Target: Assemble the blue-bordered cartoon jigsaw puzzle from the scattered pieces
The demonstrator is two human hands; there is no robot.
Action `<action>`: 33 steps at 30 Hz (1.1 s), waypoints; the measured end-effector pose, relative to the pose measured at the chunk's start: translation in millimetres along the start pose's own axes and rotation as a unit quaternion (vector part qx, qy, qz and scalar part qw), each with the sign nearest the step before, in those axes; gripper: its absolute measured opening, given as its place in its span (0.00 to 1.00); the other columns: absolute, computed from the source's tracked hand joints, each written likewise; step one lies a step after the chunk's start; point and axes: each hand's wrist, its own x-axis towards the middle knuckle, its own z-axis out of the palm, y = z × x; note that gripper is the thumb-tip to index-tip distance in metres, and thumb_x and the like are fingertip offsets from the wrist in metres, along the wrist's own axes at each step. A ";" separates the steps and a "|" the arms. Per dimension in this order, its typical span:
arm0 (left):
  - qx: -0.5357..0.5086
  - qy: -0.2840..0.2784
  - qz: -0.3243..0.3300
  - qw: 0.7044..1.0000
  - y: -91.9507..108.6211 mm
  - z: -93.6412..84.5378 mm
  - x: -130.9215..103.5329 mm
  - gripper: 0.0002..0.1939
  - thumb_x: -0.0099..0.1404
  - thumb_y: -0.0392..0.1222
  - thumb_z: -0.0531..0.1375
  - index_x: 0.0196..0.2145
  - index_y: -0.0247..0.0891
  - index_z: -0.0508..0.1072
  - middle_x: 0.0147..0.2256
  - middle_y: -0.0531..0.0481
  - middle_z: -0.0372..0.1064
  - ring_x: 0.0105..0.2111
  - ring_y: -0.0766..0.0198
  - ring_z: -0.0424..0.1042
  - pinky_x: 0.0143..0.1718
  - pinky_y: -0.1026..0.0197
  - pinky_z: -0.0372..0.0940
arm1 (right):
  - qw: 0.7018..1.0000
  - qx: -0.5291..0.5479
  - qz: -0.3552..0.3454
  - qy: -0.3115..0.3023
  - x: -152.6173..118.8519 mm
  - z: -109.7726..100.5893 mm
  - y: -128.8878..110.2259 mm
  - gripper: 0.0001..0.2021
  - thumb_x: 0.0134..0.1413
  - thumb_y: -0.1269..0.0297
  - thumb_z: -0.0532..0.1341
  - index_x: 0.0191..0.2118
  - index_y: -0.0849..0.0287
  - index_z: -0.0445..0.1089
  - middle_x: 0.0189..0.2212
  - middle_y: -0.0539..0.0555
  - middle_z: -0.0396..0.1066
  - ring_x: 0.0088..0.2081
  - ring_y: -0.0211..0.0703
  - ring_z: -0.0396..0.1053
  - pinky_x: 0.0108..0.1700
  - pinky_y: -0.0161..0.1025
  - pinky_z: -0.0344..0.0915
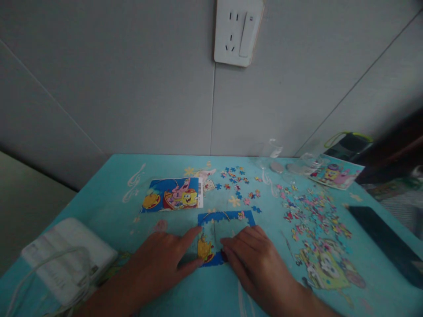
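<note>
A partly assembled jigsaw [205,248] lies on the blue-green table, its blue border framing a bare middle. At its left edge is my left hand [170,251], thumb and index finger spread apart and touching the border, holding nothing. My right hand [247,251] rests over the jigsaw's lower right part, its fingers pressed together; whatever they hold, if anything, is hidden beneath them. Behind the jigsaw, to the left, lies a cartoon picture card [175,193]. Small loose pieces [234,178] are scattered behind it.
Many mixed pieces [313,211] spread over the right side. Beyond them are clear containers [272,152], another picture card [337,172] and a dark flat object [386,242]. A white box with a cable [69,259] sits at left. A wall with a socket [236,33] rises behind.
</note>
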 end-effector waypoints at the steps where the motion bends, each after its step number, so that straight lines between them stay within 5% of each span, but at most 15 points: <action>1: 0.001 0.000 -0.001 1.000 -0.1 0.9 0.4 0.29 0.72 0.58 0.54 0.66 0.45 0.60 0.36 0.44 0.77 0.39 0.47 0.78 0.56 0.33 0.64 | 1.000 0.000 -0.001 -0.002 -0.1 0.3 0.0 0.10 0.70 0.66 0.54 0.44 0.54 0.74 0.33 0.52 0.73 0.37 0.44 0.68 0.44 0.44 0.59; 16: -0.028 -0.001 -0.024 0.999 -4.5 6.7 -1.0 0.31 0.72 0.61 0.52 0.67 0.48 0.58 0.37 0.43 0.77 0.44 0.40 0.75 0.55 0.28 0.60 | 0.999 0.007 0.012 0.046 -1.0 -2.6 7.1 0.12 0.68 0.67 0.56 0.51 0.54 0.73 0.35 0.52 0.75 0.38 0.45 0.70 0.45 0.44 0.64; 21: -0.043 -0.030 -0.025 0.998 -1.6 0.4 1.8 0.30 0.73 0.59 0.52 0.67 0.47 0.58 0.37 0.42 0.77 0.41 0.42 0.76 0.56 0.26 0.58 | 0.979 -0.048 0.136 0.142 22.1 -32.2 65.3 0.14 0.68 0.63 0.55 0.52 0.56 0.74 0.43 0.56 0.77 0.42 0.46 0.73 0.48 0.43 0.67; 27: -0.040 -0.034 -0.015 0.999 1.5 -6.7 2.6 0.31 0.73 0.60 0.52 0.67 0.45 0.58 0.37 0.43 0.77 0.42 0.42 0.76 0.59 0.27 0.54 | 0.954 -0.148 0.247 0.083 65.5 -56.1 147.4 0.18 0.62 0.60 0.60 0.55 0.59 0.73 0.43 0.59 0.77 0.40 0.47 0.75 0.45 0.41 0.67; 33: -0.032 -0.011 -0.004 0.999 1.7 -9.0 1.1 0.31 0.73 0.61 0.52 0.66 0.45 0.59 0.36 0.44 0.76 0.40 0.43 0.76 0.57 0.29 0.57 | 0.948 -0.129 0.284 0.056 83.7 -51.9 176.9 0.13 0.59 0.58 0.63 0.45 0.59 0.78 0.34 0.57 0.79 0.34 0.44 0.75 0.36 0.37 0.65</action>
